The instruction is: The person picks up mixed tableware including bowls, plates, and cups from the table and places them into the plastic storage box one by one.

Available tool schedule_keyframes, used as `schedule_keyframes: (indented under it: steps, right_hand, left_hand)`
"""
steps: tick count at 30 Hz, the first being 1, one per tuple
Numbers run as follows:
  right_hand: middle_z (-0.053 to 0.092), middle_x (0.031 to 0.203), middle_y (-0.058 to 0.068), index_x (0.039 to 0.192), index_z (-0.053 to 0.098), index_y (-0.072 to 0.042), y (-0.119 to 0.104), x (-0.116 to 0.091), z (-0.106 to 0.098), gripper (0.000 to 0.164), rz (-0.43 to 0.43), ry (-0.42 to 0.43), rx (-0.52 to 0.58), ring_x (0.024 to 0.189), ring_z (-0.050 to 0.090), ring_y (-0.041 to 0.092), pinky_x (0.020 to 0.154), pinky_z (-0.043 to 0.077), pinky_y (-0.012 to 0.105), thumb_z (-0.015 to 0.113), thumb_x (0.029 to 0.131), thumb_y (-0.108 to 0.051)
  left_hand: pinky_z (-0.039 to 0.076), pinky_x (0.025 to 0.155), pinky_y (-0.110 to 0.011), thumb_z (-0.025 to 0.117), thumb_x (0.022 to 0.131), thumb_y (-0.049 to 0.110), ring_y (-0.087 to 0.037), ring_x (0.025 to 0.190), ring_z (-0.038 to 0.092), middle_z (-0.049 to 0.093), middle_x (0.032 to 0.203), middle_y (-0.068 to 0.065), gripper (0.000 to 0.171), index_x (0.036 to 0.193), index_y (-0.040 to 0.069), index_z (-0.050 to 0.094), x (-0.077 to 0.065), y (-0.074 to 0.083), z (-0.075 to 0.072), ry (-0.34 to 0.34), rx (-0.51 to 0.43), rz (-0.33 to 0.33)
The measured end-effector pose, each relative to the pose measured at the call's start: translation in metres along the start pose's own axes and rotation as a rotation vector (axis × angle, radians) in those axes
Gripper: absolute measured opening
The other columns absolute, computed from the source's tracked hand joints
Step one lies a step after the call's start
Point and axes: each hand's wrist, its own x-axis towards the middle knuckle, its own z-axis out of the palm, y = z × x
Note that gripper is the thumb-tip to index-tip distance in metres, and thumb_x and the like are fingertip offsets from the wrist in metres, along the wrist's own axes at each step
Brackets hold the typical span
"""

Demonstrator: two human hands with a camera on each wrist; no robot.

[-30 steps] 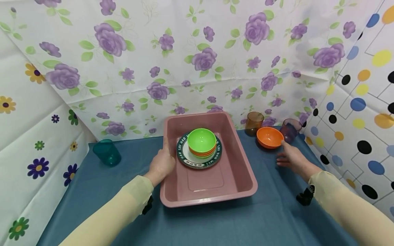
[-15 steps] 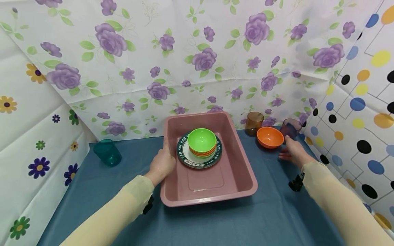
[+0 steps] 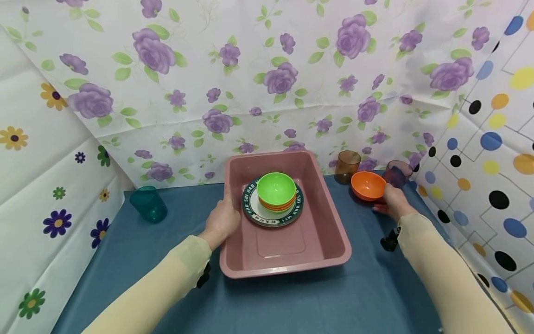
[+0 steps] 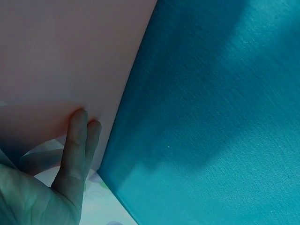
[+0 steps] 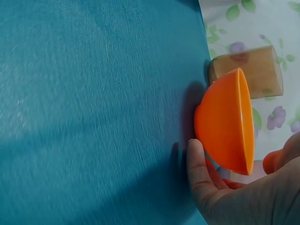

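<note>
My left hand [image 3: 223,220] grips the left wall of a pink plastic basin [image 3: 288,266]; in the left wrist view its fingers [image 4: 75,140] lie along the outer wall. Inside the basin, a stack of green and orange bowls [image 3: 276,189] sits on a plate [image 3: 260,218] with a dark green lettered rim. My right hand [image 3: 396,202] is at the right side of a single orange bowl [image 3: 368,186] on the table. In the right wrist view its fingers reach beside the bowl's lower outside, while the thumb stands a little off the rim.
A brown see-through cup [image 3: 347,167] stands behind the orange bowl, and a purple see-through cup [image 3: 397,174] is behind my right hand. A teal cup [image 3: 149,204] leans at the far left. Patterned sheets enclose the blue-covered table [image 3: 283,306].
My right hand has moved leftward, closer to the orange bowl, its fingers now lower by the bowl's side. The left hand stays on the basin; the head view has shifted slightly.
</note>
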Motion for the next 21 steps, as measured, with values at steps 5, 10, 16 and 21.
schedule_keyframes:
  steps: [5,10,16,21]
  right_hand:
    - [0.002,0.170,0.015,0.162,-0.016,-0.018,-0.005,-0.001,0.009,0.060,0.045,0.007,0.075,0.103,0.058,0.028,0.093,0.056,0.036,0.013,0.110,-0.023]
    - [-0.007,0.171,0.009,0.160,-0.022,-0.023,-0.007,0.003,0.017,0.066,0.080,0.059,0.120,0.109,0.058,0.030,0.095,0.054,0.036,0.016,0.107,-0.012]
    - [0.009,0.170,0.010,0.165,-0.009,-0.024,-0.003,0.015,0.019,0.061,0.141,0.110,0.217,0.128,0.051,0.030,0.097,0.052,0.038,0.017,0.110,-0.017]
    - [0.015,0.169,0.006,0.166,0.001,-0.026,-0.001,0.023,0.018,0.057,0.183,0.156,0.268,0.123,0.056,0.026,0.093,0.054,0.037,0.018,0.113,-0.034]
  left_hand:
    - [0.050,0.052,-0.041,0.049,0.097,0.006,-0.027,0.059,0.063,0.062,0.082,-0.016,0.092,0.165,0.020,-0.012,0.001,0.001,-0.001,0.010,0.014,-0.003]
    - [0.049,0.054,-0.042,0.049,0.097,0.006,-0.028,0.060,0.062,0.061,0.085,-0.018,0.092,0.164,0.020,-0.012,0.002,0.000,0.000,0.013,0.036,-0.011]
    - [0.050,0.055,-0.043,0.050,0.097,0.007,-0.028,0.062,0.062,0.059,0.088,-0.018,0.094,0.165,0.022,-0.012,0.001,0.000,0.000,0.023,0.031,-0.009]
    - [0.054,0.060,-0.044,0.052,0.097,0.007,-0.028,0.068,0.065,0.060,0.094,-0.019,0.093,0.165,0.021,-0.009,0.002,0.000,0.001,0.032,0.026,-0.006]
